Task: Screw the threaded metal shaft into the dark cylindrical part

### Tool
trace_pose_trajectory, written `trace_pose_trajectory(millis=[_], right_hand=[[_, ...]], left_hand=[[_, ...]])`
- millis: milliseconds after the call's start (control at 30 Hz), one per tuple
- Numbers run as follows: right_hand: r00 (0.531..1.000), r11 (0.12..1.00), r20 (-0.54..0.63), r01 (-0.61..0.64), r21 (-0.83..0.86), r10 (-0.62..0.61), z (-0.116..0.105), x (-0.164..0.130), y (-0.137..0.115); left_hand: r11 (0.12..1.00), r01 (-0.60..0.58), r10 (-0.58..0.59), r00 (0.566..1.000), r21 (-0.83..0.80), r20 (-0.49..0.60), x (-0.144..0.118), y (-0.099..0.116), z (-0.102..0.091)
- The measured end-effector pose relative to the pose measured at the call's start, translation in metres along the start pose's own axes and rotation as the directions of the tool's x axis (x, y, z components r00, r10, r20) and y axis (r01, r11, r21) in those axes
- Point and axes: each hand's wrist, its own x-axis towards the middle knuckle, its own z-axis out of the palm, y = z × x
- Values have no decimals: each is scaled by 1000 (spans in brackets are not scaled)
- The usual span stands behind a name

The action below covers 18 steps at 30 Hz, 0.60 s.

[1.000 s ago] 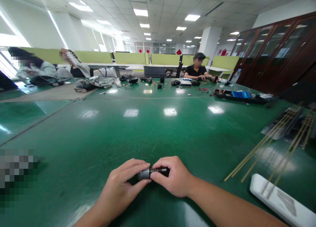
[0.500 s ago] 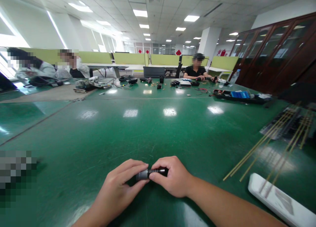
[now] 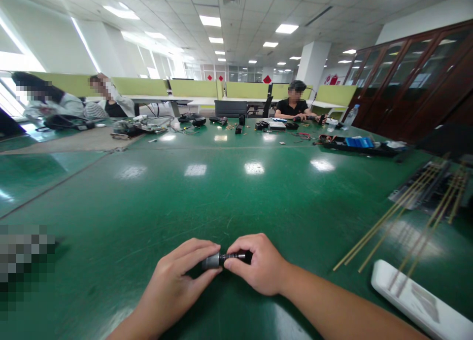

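Low in the middle of the head view, my left hand [image 3: 181, 276] is closed around a short grey cylinder [image 3: 211, 261], fingers over the top and thumb below. My right hand [image 3: 260, 263] pinches a slim black ribbed rod [image 3: 236, 255] between thumb and fingers. The rod lies in line with the cylinder, its left end at the cylinder's right end. A shiny band shows near the rod's right end, which my right palm partly hides. Whether the two pieces are screwed or just pushed together I cannot tell.
Both hands are over a green tabletop [image 3: 166, 197]. At right lie several thin brass-coloured rods [image 3: 384, 221] and a white elongated case [image 3: 421, 300]. A blurred-out object [image 3: 24, 251] sits at left. Electronics and a tray with blue parts [image 3: 358, 142] lie farther back, where other people sit.
My left hand has drawn the grey cylinder slightly left, so a little more dark shaft shows between the pieces. My right hand stays almost still. A person at back left has raised an arm.
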Motion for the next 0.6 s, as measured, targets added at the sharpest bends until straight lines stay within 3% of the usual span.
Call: trace_pose_trajectory(millis=[600], right_hand=[[998, 998, -24, -63, 14, 63, 1, 1, 1]], left_hand=[[998, 59, -59, 998, -31, 10, 3, -1, -2]])
